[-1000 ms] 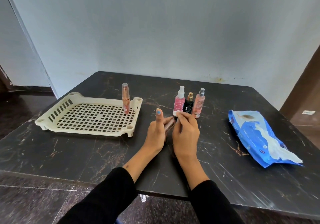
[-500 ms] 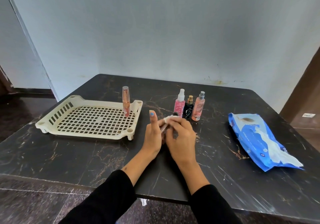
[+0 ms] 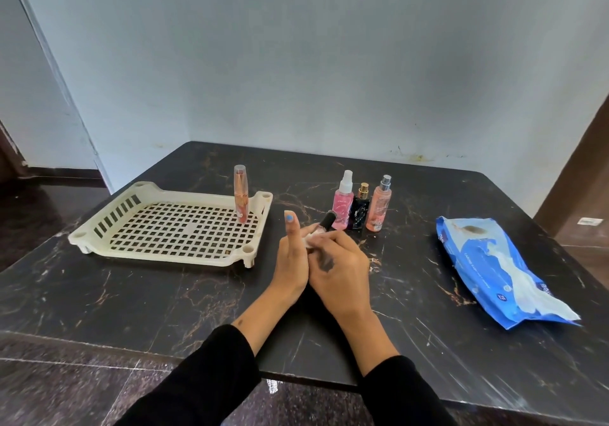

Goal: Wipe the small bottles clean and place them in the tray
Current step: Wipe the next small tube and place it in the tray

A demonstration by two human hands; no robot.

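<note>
Between both hands: black-capped bottle gripped by left hand, wipe pinched against it by right hand. Beyond left hand: one bottle already stood in tray. Just beyond right hand: three bottles judged unwiped.

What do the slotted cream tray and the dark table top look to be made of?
Slotted cream tray: looks like moulded plastic, matte; one-piece grid floor, vented wall and corner sockets. Dark table top: probably polished marble or a stone-look laminate; brown veining and soft reflections, but I cannot tell which.

Small black-capped bottle and white wipe between both hands, beside cream tray.
</note>
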